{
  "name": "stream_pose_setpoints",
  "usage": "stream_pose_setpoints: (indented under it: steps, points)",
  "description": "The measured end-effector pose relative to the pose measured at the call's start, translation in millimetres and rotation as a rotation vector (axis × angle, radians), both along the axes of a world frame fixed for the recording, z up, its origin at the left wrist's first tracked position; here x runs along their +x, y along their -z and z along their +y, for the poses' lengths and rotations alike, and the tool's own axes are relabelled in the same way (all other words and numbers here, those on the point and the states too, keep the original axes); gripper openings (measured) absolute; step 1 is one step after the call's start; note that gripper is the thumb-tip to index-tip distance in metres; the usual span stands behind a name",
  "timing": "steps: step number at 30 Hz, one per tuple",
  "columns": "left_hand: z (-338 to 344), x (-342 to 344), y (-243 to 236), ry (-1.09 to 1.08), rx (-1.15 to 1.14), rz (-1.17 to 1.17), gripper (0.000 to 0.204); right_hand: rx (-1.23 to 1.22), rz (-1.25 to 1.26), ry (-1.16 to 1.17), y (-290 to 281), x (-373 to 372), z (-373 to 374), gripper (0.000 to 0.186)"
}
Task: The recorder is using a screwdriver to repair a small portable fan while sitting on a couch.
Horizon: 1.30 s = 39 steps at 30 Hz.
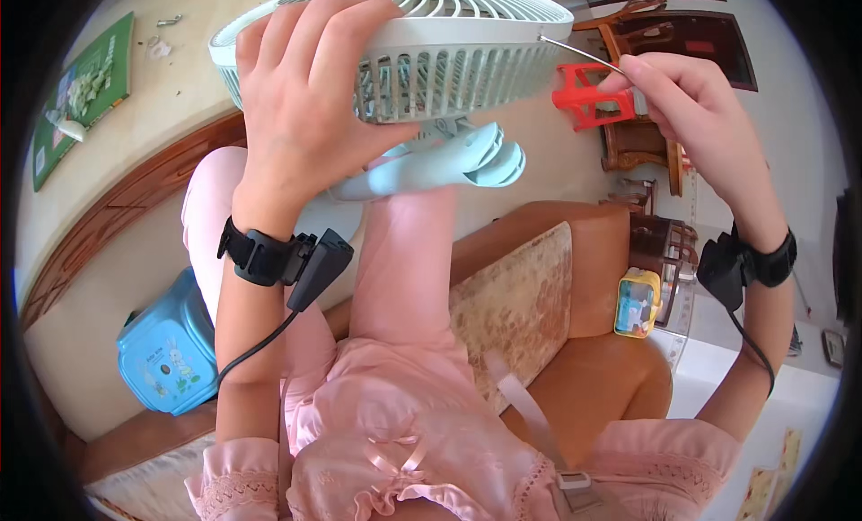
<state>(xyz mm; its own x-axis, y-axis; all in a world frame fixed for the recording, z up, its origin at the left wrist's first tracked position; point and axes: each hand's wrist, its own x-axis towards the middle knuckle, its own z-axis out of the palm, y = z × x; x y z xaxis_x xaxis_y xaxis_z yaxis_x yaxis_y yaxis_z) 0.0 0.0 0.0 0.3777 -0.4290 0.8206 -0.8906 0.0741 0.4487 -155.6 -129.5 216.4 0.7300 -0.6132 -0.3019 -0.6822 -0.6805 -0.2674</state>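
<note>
A pale mint clip fan [467, 63] with a round slatted grille is held up at the top of the head view. Its light blue clamp [449, 162] hangs below, over my pink-clad leg. My left hand [310, 90] grips the fan's left side, fingers over the rim and thumb underneath. Pinched in my right hand [687, 94] is a slim screwdriver [584, 51], its metal shaft pointing left. The tip meets a small dark hole on the right part of the fan's rim. Most of the handle is hidden by my fingers.
A table [171, 99] at the left bears a green book [90, 90] and small metal bits [160, 48]. Below stands a blue stool [171, 359]. A brown sofa [593, 368] lies right of my legs, with a yellow-edged box [637, 303] and red plastic stool [593, 97] beyond.
</note>
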Motion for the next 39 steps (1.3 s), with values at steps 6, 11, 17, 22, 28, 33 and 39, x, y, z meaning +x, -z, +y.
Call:
stream_pose_setpoints:
  steps: [6, 11, 17, 22, 28, 33, 39]
  points:
    - [4.6, 3.7, 5.1, 0.008, -0.021, 0.001, 0.071, -0.451, 0.075, -0.435, 9.0, -3.7, 14.3, 0.016]
    - [5.0, 0.9, 14.2, 0.004, -0.043, 0.054, 0.073, -0.860, 0.084, -0.804, 18.7, -9.4, 22.3, 0.011]
    - [2.6, -5.5, 12.3, 0.025, -0.049, 0.043, 0.075, -0.285, 0.009, -0.244, 11.4, -9.8, 10.2, 0.019]
    - [3.0, -7.2, 16.2, 0.001, -0.052, 0.047, 0.076, 0.408, 0.110, 0.469, -7.6, 10.6, 13.4, 0.030]
    - [3.8, -5.2, 11.3, -0.011, -0.022, 0.079, 0.076, 0.188, 0.037, 0.305, -8.1, 16.2, 11.6, 0.017]
    - [3.6, -1.8, 7.8, 0.002, -0.064, 0.076, 0.075, -0.269, -0.055, -0.301, 4.7, -8.6, 7.9, 0.008]
    - [4.3, -5.9, 11.2, 0.008, -0.039, 0.066, 0.076, -1.164, 0.090, -0.917, 19.3, -17.2, 23.0, 0.025]
